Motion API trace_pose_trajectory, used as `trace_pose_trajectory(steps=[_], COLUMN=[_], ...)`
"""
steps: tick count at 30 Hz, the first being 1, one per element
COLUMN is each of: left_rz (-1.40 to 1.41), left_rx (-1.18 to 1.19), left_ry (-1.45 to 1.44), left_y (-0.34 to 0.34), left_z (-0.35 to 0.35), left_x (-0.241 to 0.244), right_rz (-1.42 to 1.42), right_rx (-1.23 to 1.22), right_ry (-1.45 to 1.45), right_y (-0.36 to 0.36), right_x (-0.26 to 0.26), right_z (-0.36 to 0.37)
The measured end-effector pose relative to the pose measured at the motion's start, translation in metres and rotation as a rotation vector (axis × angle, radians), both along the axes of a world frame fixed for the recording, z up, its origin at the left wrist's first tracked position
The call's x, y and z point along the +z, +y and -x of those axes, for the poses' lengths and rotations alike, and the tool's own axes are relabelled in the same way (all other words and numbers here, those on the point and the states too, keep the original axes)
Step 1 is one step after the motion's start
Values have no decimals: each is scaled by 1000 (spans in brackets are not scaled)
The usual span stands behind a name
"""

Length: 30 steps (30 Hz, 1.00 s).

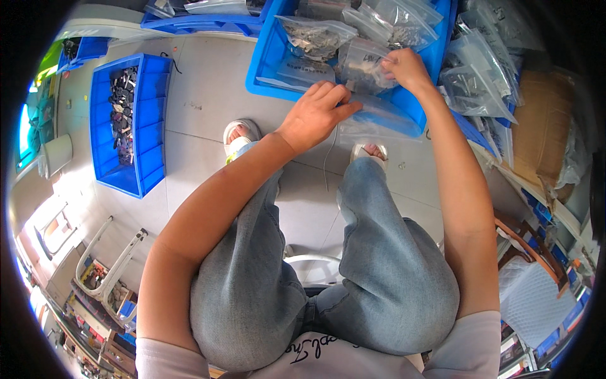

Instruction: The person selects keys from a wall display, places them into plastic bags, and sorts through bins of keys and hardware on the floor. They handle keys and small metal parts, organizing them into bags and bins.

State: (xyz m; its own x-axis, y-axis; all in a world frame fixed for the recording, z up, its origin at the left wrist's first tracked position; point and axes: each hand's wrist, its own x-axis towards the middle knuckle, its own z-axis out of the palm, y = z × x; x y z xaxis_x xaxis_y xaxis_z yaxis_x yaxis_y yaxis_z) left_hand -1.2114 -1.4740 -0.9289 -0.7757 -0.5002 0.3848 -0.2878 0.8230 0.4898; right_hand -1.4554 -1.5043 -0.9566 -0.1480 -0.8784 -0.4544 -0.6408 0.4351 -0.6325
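Observation:
A blue plastic bin [284,93] stands before me, holding several clear zip bags filled with small greyish parts. Over its near edge, my left hand [322,111] has its fingers curled at the edge of a clear plastic bag [378,112] that overhangs the rim. My right hand [405,68] pinches the side of a filled zip bag [363,66] bearing dark writing. Left of that bag lie another filled bag [315,40] and a flat bag with printed writing [307,71]. What is under my left fingers is partly hidden.
At left on the floor stands a blue bin [151,118] with small dark parts. More bagged parts [473,85] and a cardboard box [542,128] are at right. A thin cord [326,163] lies between my feet. A chair [535,284] stands at lower right.

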Motion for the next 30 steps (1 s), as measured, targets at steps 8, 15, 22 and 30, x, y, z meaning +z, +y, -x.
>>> trace_pose_trajectory(steps=[8, 15, 22, 30], left_rz=[-21, 27, 12, -94], left_rx=[-10, 33, 75, 24], left_ry=[-1, -136, -385, -293], left_y=[-1, -6, -30, -36], left_z=[0, -3, -16, -21], left_x=[3, 15, 15, 22], right_rz=[77, -21, 65, 206], right_rx=[82, 316, 234, 226], right_ry=[71, 99, 85, 504], right_y=[15, 70, 39, 14], right_x=[16, 46, 67, 25], right_z=[-3, -37, -32, -39])
